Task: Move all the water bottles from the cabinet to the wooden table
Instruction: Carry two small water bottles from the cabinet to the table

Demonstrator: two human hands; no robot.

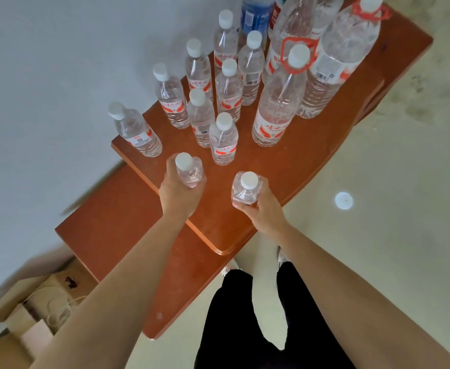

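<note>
Person stands at the near end of the red-brown wooden bench (298, 166), both arms stretched fwd over it. The left grip (176, 193) is wrapped round the upper body of a small clear bottle (189, 173), fingers curled round its far side, white cap sticking up above the hand, bottle upright. The right grip (257, 209) is likewise closed round a second small bottle (245, 191), holding it from the near side below the shoulder, cap up. The two held bottles are side by side, a little apart, over the near part of the bench top; can't tell whether either base touches the wood, as the hands hide the bottoms. Beyond them eight more small bottles w/ white caps, most w/ red-and-white labels, stand upright on the bench in loose rows: the nearest one (223, 141) is just past the held pair, the leftmost one (137, 133) is right at the bench's left edge. To the right stands a tall bottle (279, 102) w/ a red carry ring at its neck, and behind it a bigger jug (343, 57) w/ the same kind of red ring. A blue-labelled bottle (254, 14) is at the far end, partly cut off by the frame top. The bench's left side runs along a pale wall (45, 75). Lower left, blurred cardboard boxes (32, 302). Below the arms, black trousers (245, 315) over a light glossy floor (391, 249).
</note>
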